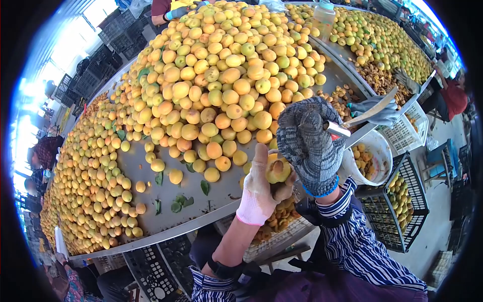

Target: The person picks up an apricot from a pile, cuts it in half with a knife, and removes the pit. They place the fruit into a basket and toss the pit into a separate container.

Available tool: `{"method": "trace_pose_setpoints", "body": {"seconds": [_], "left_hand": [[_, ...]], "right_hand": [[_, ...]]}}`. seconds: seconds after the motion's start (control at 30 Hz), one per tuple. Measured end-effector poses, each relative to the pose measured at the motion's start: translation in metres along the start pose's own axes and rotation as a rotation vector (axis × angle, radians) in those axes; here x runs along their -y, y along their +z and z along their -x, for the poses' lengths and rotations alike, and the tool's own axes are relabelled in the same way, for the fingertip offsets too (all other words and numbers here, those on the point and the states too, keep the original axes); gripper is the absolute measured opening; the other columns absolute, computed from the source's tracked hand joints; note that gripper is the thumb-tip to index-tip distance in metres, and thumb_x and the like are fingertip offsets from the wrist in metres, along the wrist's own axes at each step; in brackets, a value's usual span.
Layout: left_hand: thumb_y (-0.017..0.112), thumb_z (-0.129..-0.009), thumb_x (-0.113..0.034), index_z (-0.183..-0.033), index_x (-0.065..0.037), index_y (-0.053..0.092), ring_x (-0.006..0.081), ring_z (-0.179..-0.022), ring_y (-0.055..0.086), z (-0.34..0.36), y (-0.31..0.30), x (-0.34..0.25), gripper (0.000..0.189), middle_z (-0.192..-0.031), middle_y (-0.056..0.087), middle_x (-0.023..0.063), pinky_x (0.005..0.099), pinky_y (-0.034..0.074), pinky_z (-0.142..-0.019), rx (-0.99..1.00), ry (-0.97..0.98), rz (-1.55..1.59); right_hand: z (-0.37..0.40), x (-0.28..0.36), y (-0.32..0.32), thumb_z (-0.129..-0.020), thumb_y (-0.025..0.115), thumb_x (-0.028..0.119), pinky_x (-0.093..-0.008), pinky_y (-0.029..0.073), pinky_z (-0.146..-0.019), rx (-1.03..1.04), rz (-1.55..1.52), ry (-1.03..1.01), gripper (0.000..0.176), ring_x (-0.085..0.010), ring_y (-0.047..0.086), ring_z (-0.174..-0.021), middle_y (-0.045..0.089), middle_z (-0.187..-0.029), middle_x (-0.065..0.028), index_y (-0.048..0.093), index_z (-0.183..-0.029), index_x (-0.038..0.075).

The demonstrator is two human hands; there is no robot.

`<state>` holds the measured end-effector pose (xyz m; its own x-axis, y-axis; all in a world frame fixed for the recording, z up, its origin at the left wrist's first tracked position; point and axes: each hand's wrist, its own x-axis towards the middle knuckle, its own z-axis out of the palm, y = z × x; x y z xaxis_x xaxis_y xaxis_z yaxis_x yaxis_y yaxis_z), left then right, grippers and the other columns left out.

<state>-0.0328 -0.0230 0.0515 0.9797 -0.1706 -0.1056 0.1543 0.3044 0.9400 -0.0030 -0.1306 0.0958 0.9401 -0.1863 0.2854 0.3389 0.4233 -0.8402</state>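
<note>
My left hand (261, 189), in a white glove with a pink cuff, is closed around an apricot (277, 170) above the table's near edge. The apricot's top shows a brownish patch. Beside it, my right hand (309, 143), in a dark grey knit glove with a blue cuff, is clenched on a knife (375, 106). Its curved blade points up and to the right, away from the apricot. A large heap of apricots (221, 80) lies on the metal table (226, 189) just beyond both hands.
A white bucket (386, 156) of fruit pieces and a black crate (397, 229) of fruit stand at right. A blue-grey glove (385, 115) is at the table edge. A jar (323, 20) stands behind. Below my left hand is a basket (261, 246). Other people work around.
</note>
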Motion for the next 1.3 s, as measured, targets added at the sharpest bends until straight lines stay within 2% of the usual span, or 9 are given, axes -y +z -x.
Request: {"method": "trace_pose_setpoints", "body": {"seconds": [0.4,0.5,0.6,0.67,0.7,0.8,1.07,1.13,1.3], "left_hand": [[0.044,-0.090,-0.056,-0.096,-0.006,0.051,0.0122,-0.071,0.054,-0.006,0.003,0.012,0.050,-0.082,0.052,0.0030,0.0251,0.050,-0.058,-0.254,-0.181,0.181],[0.048,-0.090,-0.050,-0.101,-0.003,0.051,0.0129,-0.074,0.053,-0.007,-0.008,0.021,0.049,-0.083,0.051,0.0032,0.0290,0.050,-0.062,-0.080,-0.014,-0.032],[0.052,-0.091,-0.040,-0.108,0.000,0.049,0.0144,-0.077,0.054,-0.010,-0.014,0.038,0.043,-0.089,0.054,0.0051,0.0288,0.051,-0.064,-0.085,-0.049,-0.056],[0.053,-0.092,-0.027,-0.110,0.001,0.049,0.0142,-0.081,0.056,-0.011,-0.013,0.027,0.034,-0.096,0.055,0.0063,0.0281,0.050,-0.067,-0.075,0.479,-0.759],[0.050,-0.093,-0.020,-0.112,0.001,0.049,0.0130,-0.082,0.056,-0.009,-0.009,0.020,0.028,-0.098,0.056,0.0046,0.0257,0.049,-0.069,-0.100,-0.084,-0.173],[0.047,-0.095,-0.023,-0.110,0.001,0.051,0.0100,-0.080,0.054,-0.021,-0.020,0.049,0.028,-0.095,0.055,0.0013,0.0238,0.046,-0.068,-0.003,0.285,-0.102],[0.043,-0.096,-0.027,-0.097,0.005,0.056,0.0072,-0.074,0.049,-0.016,-0.010,0.051,0.034,-0.077,0.057,0.0028,0.0226,0.041,-0.066,-0.100,0.403,-0.446],[0.046,-0.095,-0.033,-0.127,0.000,0.039,0.0232,-0.105,0.050,-0.012,-0.013,0.046,0.047,-0.113,0.048,0.0111,0.0324,0.042,-0.088,-0.050,-0.027,-0.327],[0.041,-0.096,-0.032,-0.128,-0.002,0.039,0.0228,-0.101,0.051,-0.013,-0.016,0.054,0.043,-0.113,0.048,0.0128,0.0327,0.043,-0.086,-0.034,0.163,-0.584]], "right_hand": [[-0.007,-0.022,0.004,-0.086,0.063,0.022,-0.0217,0.049,-0.049,0.062,-0.064,-0.129,0.023,-0.0116,0.061,-0.059,0.065,-0.076,-0.0060,0.061,-0.096,0.002],[-0.021,-0.030,-0.022,-0.089,0.058,0.030,-0.0228,0.041,-0.039,0.034,-0.505,0.322,0.025,-0.0099,0.048,-0.041,0.050,-0.054,0.0028,0.060,-0.090,0.005],[-0.020,-0.033,-0.024,-0.090,0.057,0.032,-0.0224,0.040,-0.038,0.008,-0.455,0.313,0.027,-0.0096,0.045,-0.039,0.046,-0.050,0.0044,0.060,-0.089,0.006],[-0.020,-0.027,-0.024,-0.089,0.059,0.030,-0.0221,0.040,-0.039,0.118,-0.524,0.303,0.025,-0.0095,0.047,-0.040,0.049,-0.053,0.0027,0.060,-0.089,0.005],[-0.016,-0.028,-0.015,-0.088,0.060,0.029,-0.0219,0.040,-0.039,0.003,-0.405,0.226,0.024,-0.0094,0.048,-0.042,0.052,-0.057,0.0014,0.059,-0.090,0.005],[-0.011,-0.033,-0.007,-0.086,0.063,0.026,-0.0214,0.041,-0.039,-0.219,-0.169,0.080,0.022,-0.0093,0.051,-0.045,0.056,-0.063,-0.0013,0.059,-0.093,0.005],[-0.031,-0.036,-0.035,-0.090,0.056,0.027,-0.0224,0.028,-0.029,-0.059,-0.561,0.403,0.021,-0.0073,0.035,-0.032,0.037,-0.045,0.0075,0.053,-0.076,0.012],[-0.032,-0.037,-0.040,-0.090,0.055,0.032,-0.0226,0.028,-0.031,-0.120,-0.530,0.476,0.026,-0.0077,0.035,-0.032,0.038,-0.045,0.0058,0.052,-0.075,0.011],[-0.033,-0.041,-0.048,-0.091,0.055,0.031,-0.0231,0.027,-0.030,-0.149,-0.568,0.539,0.027,-0.0086,0.035,-0.032,0.038,-0.048,0.0054,0.050,-0.075,0.011]]}}
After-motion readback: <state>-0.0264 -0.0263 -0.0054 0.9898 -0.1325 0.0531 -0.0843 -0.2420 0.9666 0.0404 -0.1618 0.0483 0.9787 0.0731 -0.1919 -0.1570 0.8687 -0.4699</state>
